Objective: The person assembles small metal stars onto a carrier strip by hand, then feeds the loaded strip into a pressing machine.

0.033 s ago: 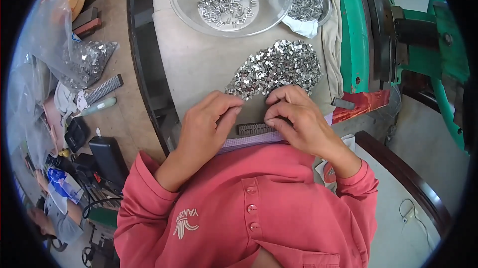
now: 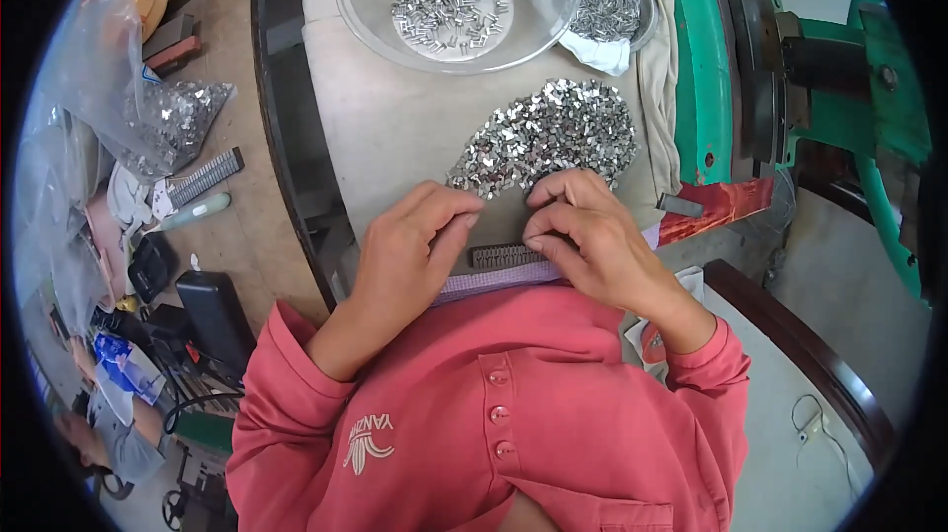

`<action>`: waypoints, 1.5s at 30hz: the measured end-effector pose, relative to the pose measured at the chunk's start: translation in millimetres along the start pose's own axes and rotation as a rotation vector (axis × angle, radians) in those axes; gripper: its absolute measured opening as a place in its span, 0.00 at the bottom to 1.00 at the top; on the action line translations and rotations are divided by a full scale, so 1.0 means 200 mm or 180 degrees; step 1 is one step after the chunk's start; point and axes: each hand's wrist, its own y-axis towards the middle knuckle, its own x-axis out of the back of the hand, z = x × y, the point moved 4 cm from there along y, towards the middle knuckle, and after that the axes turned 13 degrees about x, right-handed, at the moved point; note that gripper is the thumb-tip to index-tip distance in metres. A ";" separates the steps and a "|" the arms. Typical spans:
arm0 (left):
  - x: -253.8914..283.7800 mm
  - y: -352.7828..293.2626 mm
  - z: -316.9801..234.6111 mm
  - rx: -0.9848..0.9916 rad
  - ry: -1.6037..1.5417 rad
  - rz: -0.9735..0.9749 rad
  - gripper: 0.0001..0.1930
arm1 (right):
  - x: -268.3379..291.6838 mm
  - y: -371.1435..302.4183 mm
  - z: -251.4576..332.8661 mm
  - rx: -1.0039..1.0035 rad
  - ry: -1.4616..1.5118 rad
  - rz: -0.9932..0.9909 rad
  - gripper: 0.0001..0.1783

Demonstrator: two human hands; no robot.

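A heap of small shiny metal pieces (image 2: pixel 553 132) lies on the cloth-covered work surface in front of me. At its near left edge is my left hand (image 2: pixel 405 245), thumb and forefinger drawn together; anything between them is too small to make out. My right hand (image 2: pixel 592 231) is curled just below the heap, thumb and fingertips pinched, and what it may hold is hidden. Between the hands, close to my body, a dark slotted metal block (image 2: pixel 502 255) lies by a purple checked cloth (image 2: pixel 494 280). The right fingertips hang over the block's right end.
Beyond the heap stands a clear plastic basin (image 2: pixel 360 23) with small metal parts, beside a bowl (image 2: pixel 647 13) of thin metal pieces. A green machine (image 2: pixel 706 87) borders the right side. On the left bench (image 2: pixel 257 226) are a bag of metal pieces (image 2: pixel 183 122) and another slotted block (image 2: pixel 207 176).
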 end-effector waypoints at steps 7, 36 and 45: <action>-0.01 0.00 0.00 0.0021 0.0043 0.0044 0.10 | -0.03 0.00 0.00 0.0014 -0.0343 -0.0022 0.05; -0.17 0.04 -0.17 -0.0145 -0.0679 0.0485 0.24 | 0.11 -0.05 0.00 -0.0557 0.1065 -0.1252 0.05; -0.04 -0.05 -0.08 -0.0106 0.0105 0.0014 0.23 | 0.13 -0.11 -0.03 -0.0344 -0.0286 -0.0372 0.05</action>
